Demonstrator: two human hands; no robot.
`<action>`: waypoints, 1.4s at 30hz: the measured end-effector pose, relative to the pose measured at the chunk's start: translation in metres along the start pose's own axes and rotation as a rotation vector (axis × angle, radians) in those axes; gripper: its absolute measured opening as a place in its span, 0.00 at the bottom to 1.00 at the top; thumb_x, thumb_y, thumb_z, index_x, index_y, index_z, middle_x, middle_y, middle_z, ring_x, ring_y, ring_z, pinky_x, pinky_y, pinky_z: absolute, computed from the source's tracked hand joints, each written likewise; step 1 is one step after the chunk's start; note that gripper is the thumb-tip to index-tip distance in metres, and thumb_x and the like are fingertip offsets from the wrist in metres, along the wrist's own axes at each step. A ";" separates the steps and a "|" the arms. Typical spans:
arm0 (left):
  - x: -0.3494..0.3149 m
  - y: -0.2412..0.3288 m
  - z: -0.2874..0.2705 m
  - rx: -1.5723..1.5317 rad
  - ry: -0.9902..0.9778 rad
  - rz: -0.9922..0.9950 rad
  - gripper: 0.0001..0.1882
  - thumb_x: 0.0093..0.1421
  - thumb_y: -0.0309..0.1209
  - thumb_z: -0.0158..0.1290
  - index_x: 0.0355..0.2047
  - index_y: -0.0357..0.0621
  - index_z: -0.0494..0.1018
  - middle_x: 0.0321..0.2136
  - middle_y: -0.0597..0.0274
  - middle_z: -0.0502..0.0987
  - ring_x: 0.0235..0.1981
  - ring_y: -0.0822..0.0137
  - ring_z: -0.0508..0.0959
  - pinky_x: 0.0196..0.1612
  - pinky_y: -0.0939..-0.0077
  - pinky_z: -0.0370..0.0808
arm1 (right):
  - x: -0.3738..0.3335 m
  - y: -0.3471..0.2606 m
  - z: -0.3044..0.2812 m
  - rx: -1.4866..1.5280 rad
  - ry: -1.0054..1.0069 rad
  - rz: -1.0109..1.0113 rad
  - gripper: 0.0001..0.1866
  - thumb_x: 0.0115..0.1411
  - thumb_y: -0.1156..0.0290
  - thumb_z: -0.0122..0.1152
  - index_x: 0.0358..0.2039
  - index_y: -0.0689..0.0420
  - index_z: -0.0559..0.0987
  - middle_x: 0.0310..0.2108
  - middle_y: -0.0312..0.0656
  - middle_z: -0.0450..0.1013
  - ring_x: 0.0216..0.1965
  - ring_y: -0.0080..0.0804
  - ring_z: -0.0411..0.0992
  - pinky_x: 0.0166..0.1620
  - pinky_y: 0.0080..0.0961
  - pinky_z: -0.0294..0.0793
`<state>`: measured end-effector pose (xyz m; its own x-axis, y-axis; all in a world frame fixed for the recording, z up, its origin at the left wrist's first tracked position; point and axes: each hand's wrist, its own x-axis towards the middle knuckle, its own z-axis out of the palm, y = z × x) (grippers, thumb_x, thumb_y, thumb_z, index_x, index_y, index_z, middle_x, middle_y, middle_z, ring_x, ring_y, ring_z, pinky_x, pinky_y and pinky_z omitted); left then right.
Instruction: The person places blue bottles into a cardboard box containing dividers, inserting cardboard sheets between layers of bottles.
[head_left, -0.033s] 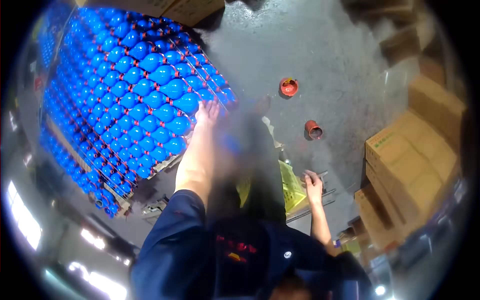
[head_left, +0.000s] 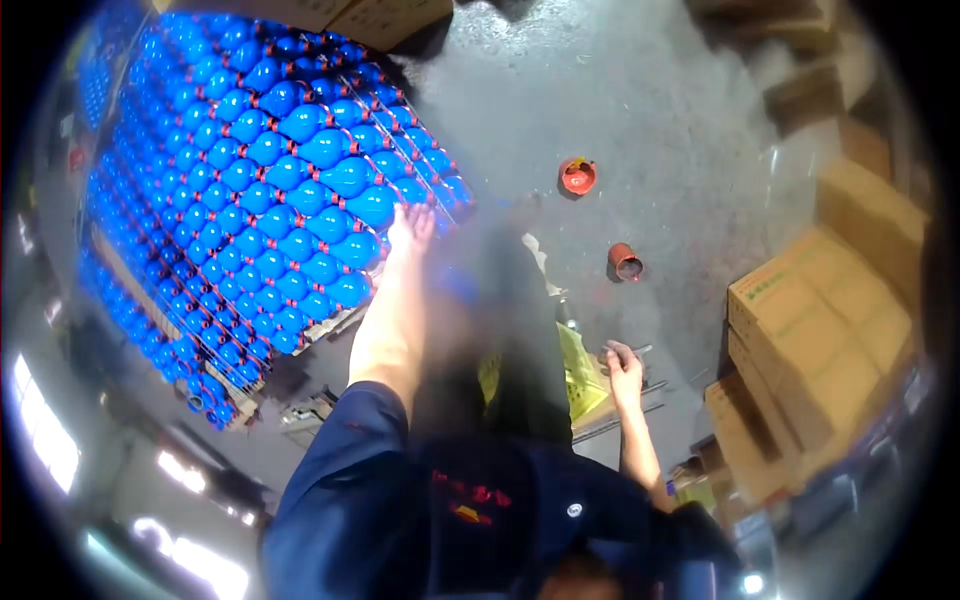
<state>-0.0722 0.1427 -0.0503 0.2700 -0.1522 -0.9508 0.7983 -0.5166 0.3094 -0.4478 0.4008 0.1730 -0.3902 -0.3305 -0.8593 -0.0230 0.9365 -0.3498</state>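
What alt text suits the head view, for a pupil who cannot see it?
A person's left hand is at the edge of many rows of shiny blue bulbs, the right hand beside something yellow. Two red containers sit on the grey floor, with cardboard boxes at right.

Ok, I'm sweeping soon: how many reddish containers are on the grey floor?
2: a round, shallow container farther from the person, and a cylindrical container nearer the right hand. Others may be hidden behind the boxes.
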 end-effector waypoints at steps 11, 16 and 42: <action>-0.277 0.056 0.002 -0.014 -0.652 -0.275 0.18 0.69 0.49 0.41 0.43 0.49 0.68 0.30 0.64 0.73 0.33 0.66 0.75 0.42 0.59 0.71 | 0.045 -0.297 0.132 0.288 -0.614 -0.552 0.22 0.68 0.60 0.51 0.54 0.65 0.70 0.49 0.47 0.74 0.48 0.36 0.74 0.51 0.32 0.75; -0.230 0.077 -0.041 0.338 -0.568 -0.011 0.34 0.67 0.59 0.35 0.57 0.44 0.63 0.45 0.55 0.75 0.43 0.58 0.78 0.44 0.58 0.76 | -0.022 -0.406 0.182 0.750 -1.283 0.490 0.34 0.66 0.41 0.43 0.53 0.62 0.70 0.46 0.54 0.74 0.46 0.44 0.75 0.49 0.42 0.77; -0.123 0.116 0.074 0.003 0.329 0.174 0.41 0.50 0.38 0.67 0.61 0.46 0.57 0.46 0.56 0.72 0.32 0.61 0.78 0.28 0.68 0.82 | 0.111 -0.642 0.157 0.031 -0.861 0.301 0.34 0.65 0.41 0.48 0.47 0.65 0.74 0.38 0.48 0.77 0.39 0.39 0.78 0.45 0.35 0.79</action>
<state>-0.0524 0.0389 0.1014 0.5607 0.0410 -0.8270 0.7236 -0.5098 0.4652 -0.3320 -0.2555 0.2438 0.4463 -0.0568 -0.8931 -0.0022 0.9979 -0.0645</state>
